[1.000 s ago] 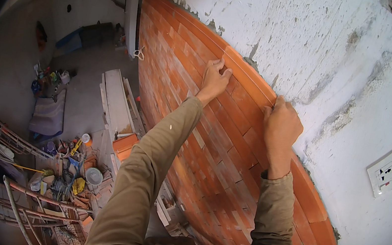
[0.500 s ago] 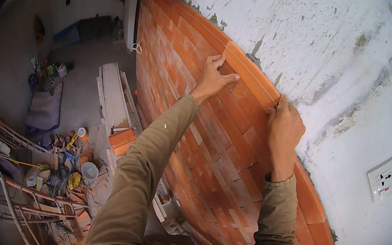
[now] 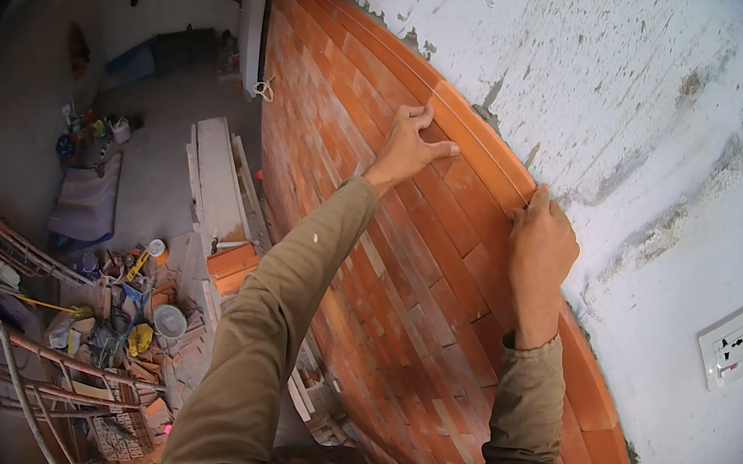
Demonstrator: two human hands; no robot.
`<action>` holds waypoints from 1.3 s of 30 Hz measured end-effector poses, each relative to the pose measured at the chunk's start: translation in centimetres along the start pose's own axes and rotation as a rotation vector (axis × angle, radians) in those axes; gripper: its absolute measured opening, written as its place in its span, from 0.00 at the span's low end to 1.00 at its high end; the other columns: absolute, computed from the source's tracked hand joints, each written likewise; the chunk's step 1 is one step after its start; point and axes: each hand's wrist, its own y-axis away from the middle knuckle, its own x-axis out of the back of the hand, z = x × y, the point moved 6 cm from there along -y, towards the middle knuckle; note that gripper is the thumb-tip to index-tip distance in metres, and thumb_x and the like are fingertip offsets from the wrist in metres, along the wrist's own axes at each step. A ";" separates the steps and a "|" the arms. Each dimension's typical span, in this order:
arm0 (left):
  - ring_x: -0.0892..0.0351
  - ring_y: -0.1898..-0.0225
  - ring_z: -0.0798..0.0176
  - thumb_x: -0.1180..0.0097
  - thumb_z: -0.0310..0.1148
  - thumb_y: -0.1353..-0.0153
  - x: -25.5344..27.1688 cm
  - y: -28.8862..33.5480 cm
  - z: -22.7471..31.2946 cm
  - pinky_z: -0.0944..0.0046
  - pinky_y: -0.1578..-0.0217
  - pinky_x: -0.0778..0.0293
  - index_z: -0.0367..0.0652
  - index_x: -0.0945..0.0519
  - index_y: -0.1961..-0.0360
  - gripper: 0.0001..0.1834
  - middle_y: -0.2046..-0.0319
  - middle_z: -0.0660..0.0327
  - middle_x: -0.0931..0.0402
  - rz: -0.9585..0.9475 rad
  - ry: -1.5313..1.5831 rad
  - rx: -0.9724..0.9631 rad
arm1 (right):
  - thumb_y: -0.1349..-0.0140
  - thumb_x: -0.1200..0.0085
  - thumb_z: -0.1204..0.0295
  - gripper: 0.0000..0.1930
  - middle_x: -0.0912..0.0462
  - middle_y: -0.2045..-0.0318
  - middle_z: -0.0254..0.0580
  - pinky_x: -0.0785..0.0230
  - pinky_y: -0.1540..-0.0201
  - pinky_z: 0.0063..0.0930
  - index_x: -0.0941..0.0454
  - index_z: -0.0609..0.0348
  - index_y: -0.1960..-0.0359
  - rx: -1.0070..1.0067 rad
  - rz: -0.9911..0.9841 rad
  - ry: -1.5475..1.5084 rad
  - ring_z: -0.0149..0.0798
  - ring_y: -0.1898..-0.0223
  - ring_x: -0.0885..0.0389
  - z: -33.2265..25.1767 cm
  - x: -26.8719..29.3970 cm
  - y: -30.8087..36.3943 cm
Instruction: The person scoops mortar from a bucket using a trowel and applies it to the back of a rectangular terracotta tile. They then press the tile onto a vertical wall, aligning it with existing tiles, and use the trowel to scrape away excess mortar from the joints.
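A thin orange brick tile (image 3: 482, 143) lies in the top course of a brick-faced wall (image 3: 437, 308). My left hand (image 3: 410, 150) rests its bent fingertips near the tile's far end, thumb spread apart and touching the course below. At the near end, my right hand (image 3: 542, 253) grips the tile's edge between thumb and fingers; the contact itself is partly hidden. A thin white string line (image 3: 506, 168) runs along the top course, passing close to both hands. Grey mortar shows behind the upper edge.
White plaster with a socket plate (image 3: 730, 346) rises on the right. Below left are a plank platform (image 3: 219, 168) with stacked orange bricks (image 3: 232, 265), a bucket (image 3: 170, 322), a rusty metal frame (image 3: 76, 371), and scattered tools and rubble on the floor.
The view has shifted very slightly. Both hands stay at the same tile, with the right fingers moved a touch along its near end.
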 end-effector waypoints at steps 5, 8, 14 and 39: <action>0.38 0.34 0.48 0.24 0.44 0.49 0.1 0.0 0.6 0.57 0.33 0.38 0.18 0.34 0.36 0.50 0.39 0.44 0.37 -0.001 -0.064 -0.023 | 0.39 0.42 0.74 0.18 0.17 0.71 0.47 0.24 0.72 0.41 0.22 0.70 0.49 0.000 -0.001 -0.011 0.47 0.67 0.16 0.1 -0.1 0.1; 0.36 0.34 0.48 0.23 0.42 0.50 0.3 0.1 1.1 0.58 0.33 0.38 0.16 0.35 0.36 0.50 0.40 0.44 0.36 0.002 -0.062 -0.006 | 0.38 0.43 0.74 0.17 0.17 0.71 0.47 0.24 0.72 0.40 0.22 0.70 0.48 -0.003 -0.008 -0.007 0.47 0.67 0.16 0.1 -0.2 0.2; 0.35 0.33 0.46 0.23 0.38 0.50 0.1 0.1 1.3 0.58 0.33 0.38 0.16 0.36 0.36 0.50 0.37 0.40 0.35 0.014 -0.065 0.014 | 0.39 0.44 0.75 0.17 0.17 0.72 0.45 0.24 0.72 0.40 0.22 0.70 0.49 0.002 0.023 0.003 0.46 0.69 0.16 0.1 -0.1 0.3; 0.36 0.30 0.43 0.24 0.36 0.50 0.1 0.3 2.1 0.57 0.31 0.39 0.17 0.34 0.37 0.46 0.33 0.34 0.37 0.034 -0.029 0.046 | 0.46 0.33 0.64 0.31 0.23 0.46 0.43 0.42 0.52 0.44 0.25 0.61 0.40 -0.005 0.108 0.057 0.46 0.51 0.28 -2.0 -0.4 5.9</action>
